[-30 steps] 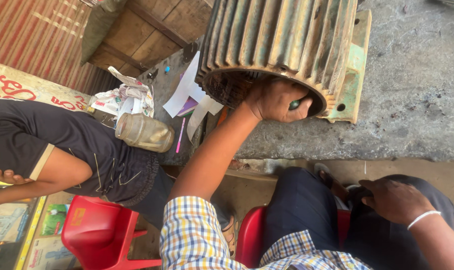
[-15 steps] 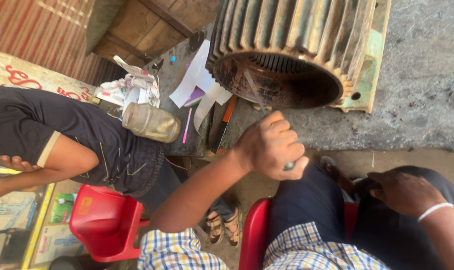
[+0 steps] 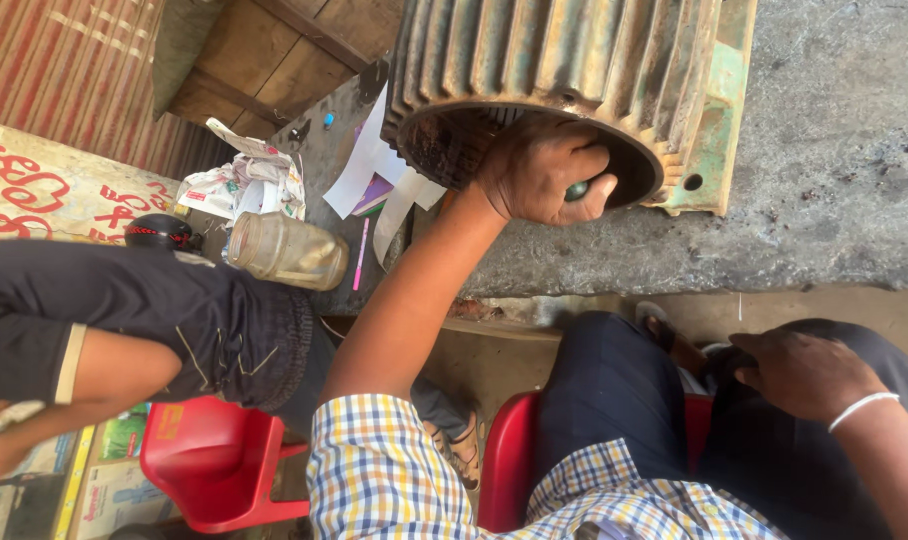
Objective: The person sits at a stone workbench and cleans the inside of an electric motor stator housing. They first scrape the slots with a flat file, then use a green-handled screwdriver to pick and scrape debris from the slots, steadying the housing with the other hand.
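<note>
L hand [image 3: 542, 170] fisted round green tool [image 3: 576, 190] at motor housing [image 3: 564, 70] rim; R hand [image 3: 799, 372] loose on thigh.

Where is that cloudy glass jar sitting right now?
In the head view the glass jar lies on its side at left of centre, on the concrete slab, between the crumpled papers and another person's dark shorts, well left of the finned motor housing.

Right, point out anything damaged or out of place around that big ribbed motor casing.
The ribbed green metal motor casing is rusty, its paint worn, its open end dark with grime. Beside it, a cloudy plastic jar lies on its side, near crumpled newspaper and loose paper sheets.
</note>
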The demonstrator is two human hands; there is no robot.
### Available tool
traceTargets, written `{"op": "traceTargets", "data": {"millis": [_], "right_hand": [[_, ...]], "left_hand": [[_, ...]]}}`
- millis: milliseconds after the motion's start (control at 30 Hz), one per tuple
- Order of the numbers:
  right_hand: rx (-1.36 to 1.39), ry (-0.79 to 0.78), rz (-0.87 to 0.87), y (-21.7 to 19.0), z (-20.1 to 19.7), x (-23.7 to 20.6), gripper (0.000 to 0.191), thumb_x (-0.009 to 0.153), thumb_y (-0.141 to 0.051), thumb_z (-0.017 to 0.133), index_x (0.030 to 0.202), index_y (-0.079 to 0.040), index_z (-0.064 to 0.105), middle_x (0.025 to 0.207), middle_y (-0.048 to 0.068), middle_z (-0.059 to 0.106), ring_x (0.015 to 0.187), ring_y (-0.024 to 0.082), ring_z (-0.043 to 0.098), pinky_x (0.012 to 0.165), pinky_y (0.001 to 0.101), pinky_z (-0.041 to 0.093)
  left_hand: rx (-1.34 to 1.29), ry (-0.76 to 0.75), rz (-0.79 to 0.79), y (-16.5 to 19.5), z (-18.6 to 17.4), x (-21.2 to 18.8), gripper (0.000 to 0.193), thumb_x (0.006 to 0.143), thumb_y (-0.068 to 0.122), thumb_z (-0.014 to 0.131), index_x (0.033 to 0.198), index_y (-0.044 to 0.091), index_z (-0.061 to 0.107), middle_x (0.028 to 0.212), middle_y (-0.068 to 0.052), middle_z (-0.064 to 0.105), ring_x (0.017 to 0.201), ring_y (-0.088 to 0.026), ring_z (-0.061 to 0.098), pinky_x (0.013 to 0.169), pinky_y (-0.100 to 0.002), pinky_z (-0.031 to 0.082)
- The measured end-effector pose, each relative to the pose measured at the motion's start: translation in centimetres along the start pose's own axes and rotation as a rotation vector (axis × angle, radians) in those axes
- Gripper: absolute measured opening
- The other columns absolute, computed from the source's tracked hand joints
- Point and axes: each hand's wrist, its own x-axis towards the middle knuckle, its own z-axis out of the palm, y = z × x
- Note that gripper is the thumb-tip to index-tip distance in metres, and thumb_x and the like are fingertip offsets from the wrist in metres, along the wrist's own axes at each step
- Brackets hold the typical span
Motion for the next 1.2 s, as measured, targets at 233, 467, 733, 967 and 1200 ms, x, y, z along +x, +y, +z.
{"op": "traceTargets", "data": {"millis": [233,467,733,967,1200], "right_hand": [[0.001,-0.01,0.017,0.5,0.4,0.3,0.057,0.092,-0.05,0.061,0.146,-0.035,0.052,0.132,0.0,0.071,0.127,0.023,0.068,0.106,0.0402,0.056],[0.065,0.034,-0.035,0.7,0.6,0.6,0.058,0.09,-0.049,0.064,0.145,-0.034,0.055,0.13,0.003,0.073,0.125,0.026,0.068,0.106,0.0407,0.055],[0.01,0.016,-0.009,0.5,0.4,0.4,0.06,0.092,-0.048,0.063,0.148,-0.032,0.052,0.13,0.004,0.072,0.124,0.027,0.068,0.105,0.0422,0.056],[0.006,0.002,-0.025,0.4,0.4,0.4,0.06,0.091,-0.05,0.062,0.147,-0.033,0.051,0.13,0.002,0.072,0.126,0.025,0.068,0.106,0.0414,0.055],[-0.012,-0.056,0.034,0.1,0.1,0.1,0.06,0.094,-0.051,0.06,0.15,-0.034,0.048,0.132,0.002,0.072,0.126,0.024,0.068,0.107,0.0408,0.056]], "left_hand": [[0.011,0.085,0.008,1.2,-0.5,2.6,0.03,0.103,0.031,0.055,0.088,0.009,0.068,0.078,-0.009,0.064,0.067,-0.024,0.064,0.066,-0.041,0.055],[0.099,0.129,-0.197,13.0,-4.5,1.0,0.037,0.097,0.028,0.063,0.065,0.012,0.053,0.057,-0.002,0.041,0.05,-0.02,0.04,0.058,-0.039,0.033],[-0.045,0.103,0.164,8.3,-2.7,1.8,0.028,0.086,0.029,0.071,0.068,0.013,0.056,0.062,-0.003,0.045,0.061,-0.023,0.048,0.065,-0.041,0.043],[0.078,0.044,0.056,0.8,0.3,1.5,0.024,0.093,0.031,0.067,0.079,0.012,0.068,0.073,-0.007,0.064,0.067,-0.023,0.064,0.063,-0.039,0.054],[-0.014,0.019,-0.061,0.3,3.8,2.1,0.033,0.102,0.033,0.058,0.077,0.014,0.069,0.067,-0.002,0.068,0.055,-0.014,0.063,0.053,-0.033,0.053]]}}
